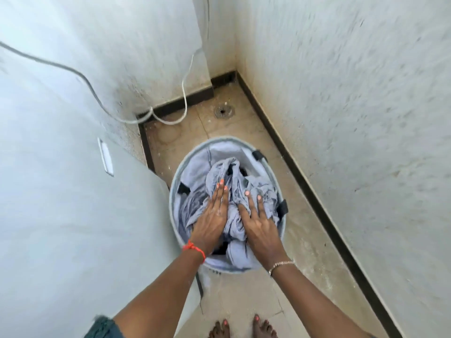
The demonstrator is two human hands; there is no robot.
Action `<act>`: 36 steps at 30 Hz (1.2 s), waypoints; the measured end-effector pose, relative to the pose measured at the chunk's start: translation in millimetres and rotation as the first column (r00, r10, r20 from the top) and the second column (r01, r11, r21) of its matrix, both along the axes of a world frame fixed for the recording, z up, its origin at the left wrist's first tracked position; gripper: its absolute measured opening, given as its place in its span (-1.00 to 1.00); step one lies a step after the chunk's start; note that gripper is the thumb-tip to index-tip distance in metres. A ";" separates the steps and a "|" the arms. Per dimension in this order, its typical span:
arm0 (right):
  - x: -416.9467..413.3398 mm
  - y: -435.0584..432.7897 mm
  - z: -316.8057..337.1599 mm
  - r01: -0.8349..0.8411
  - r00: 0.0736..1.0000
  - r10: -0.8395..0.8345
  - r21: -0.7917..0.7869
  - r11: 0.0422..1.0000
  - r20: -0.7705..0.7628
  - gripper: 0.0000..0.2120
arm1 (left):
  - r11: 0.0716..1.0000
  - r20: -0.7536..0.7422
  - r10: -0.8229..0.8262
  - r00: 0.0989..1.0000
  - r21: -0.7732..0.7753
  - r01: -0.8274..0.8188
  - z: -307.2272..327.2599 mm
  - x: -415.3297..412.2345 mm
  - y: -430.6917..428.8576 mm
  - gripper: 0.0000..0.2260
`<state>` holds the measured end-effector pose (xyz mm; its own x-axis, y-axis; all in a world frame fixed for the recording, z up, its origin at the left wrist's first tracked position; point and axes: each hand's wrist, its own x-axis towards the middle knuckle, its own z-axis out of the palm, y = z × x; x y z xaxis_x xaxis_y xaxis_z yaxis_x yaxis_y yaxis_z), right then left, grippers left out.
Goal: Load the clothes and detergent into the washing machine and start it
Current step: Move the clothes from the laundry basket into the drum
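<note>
Left hand [211,217] and right hand [260,224], both seemingly flat, atop clothes [234,191] in basket [244,153].

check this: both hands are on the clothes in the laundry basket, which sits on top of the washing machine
Wrong spot: in the head view the laundry basket stands on the floor beside the washing machine. The left hand and right hand are on the clothes in it.

Clothes [244,191] in basket [246,152] on floor [244,123]; washer [61,215] L, wall [353,118] R, drain [222,111] behind.
</note>
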<state>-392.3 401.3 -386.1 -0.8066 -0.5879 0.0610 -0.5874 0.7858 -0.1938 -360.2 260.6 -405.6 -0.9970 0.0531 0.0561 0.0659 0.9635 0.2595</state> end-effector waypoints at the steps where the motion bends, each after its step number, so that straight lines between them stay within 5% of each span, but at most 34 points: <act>1: -0.4 1.2 22.2 0.001 1.000 -0.002 -0.027 1.000 -0.024 -0.55 | 1.000 -0.037 -0.005 0.999 0.003 0.006 23.5 0.4 0.9 -0.10; 5: 0.5 -2.3 120.1 -0.011 0.994 -0.002 -0.119 0.993 -0.106 -0.55 | 0.992 -0.176 0.030 0.984 -0.119 -0.052 121.2 6.5 -2.9 -0.30; 14: 25.7 -3.1 381.1 -0.135 0.945 0.014 -0.352 0.926 -0.326 -0.49 | 0.986 -0.405 0.022 0.914 -0.140 -0.086 407.2 33.6 -8.8 -0.33; 23: 78.3 -57.6 613.3 -0.508 0.790 0.116 -0.538 0.673 -0.602 -0.57 | 0.974 -0.695 0.032 0.718 -0.139 -0.177 656.1 128.7 -55.1 -0.22; 29: 144.2 -144.8 675.6 -0.648 0.741 0.207 -0.597 0.473 -0.639 -0.60 | 0.917 -0.747 0.171 0.643 -0.118 -0.382 718.0 217.9 -122.2 -0.23; 36: 219.8 -272.9 632.2 -0.699 0.715 0.360 -0.591 0.403 -0.600 -0.60 | 0.844 -0.693 0.325 0.644 -0.095 -0.528 671.2 309.8 -228.9 -0.25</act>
<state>-172.5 128.4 246.1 -0.1642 -0.4759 0.8641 -0.9745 -0.0575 -0.2168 -50.4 31.7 265.7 -0.6389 -0.2551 0.7257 -0.3228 0.9452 0.0480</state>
